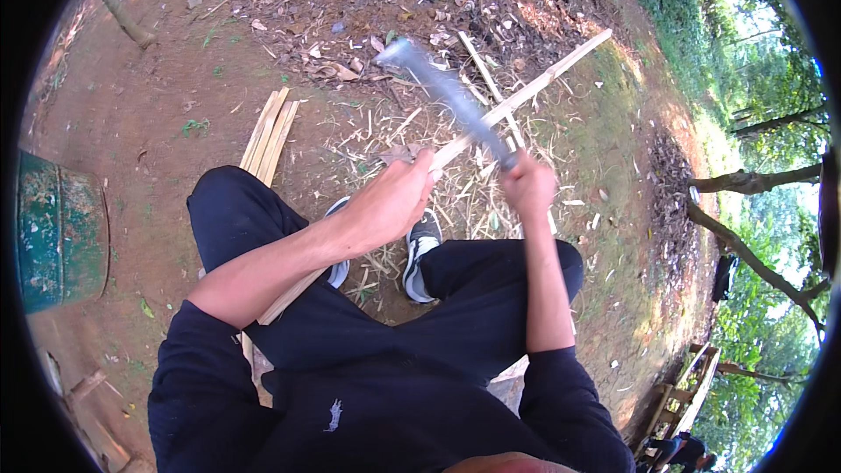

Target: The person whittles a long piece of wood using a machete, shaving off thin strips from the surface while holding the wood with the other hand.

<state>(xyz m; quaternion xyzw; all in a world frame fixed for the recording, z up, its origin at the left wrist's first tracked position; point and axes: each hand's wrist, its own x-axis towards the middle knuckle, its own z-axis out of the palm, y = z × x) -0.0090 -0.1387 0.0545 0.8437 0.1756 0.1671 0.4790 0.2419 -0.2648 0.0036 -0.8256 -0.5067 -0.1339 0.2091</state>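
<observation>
My left hand (392, 200) is closed around a long pale bamboo strip (561, 66), which runs from over my left thigh out to the far right. In my right hand (528, 186) is the handle of a machete (451, 98). Its grey blade is smeared by motion and points up and to the left, crossing the strip just beyond my left hand. Whether the edge touches the strip I cannot tell. Another thin strip (477, 66) lies on the ground behind, passing beneath the held one.
Shavings (473, 197) litter the dirt around my shoes (424, 250). A bundle of split strips (270, 136) lies beyond my left knee. A worn green metal container (61, 232) stands at the left. Tree branches (753, 180) and a wooden structure (683, 394) are at the right.
</observation>
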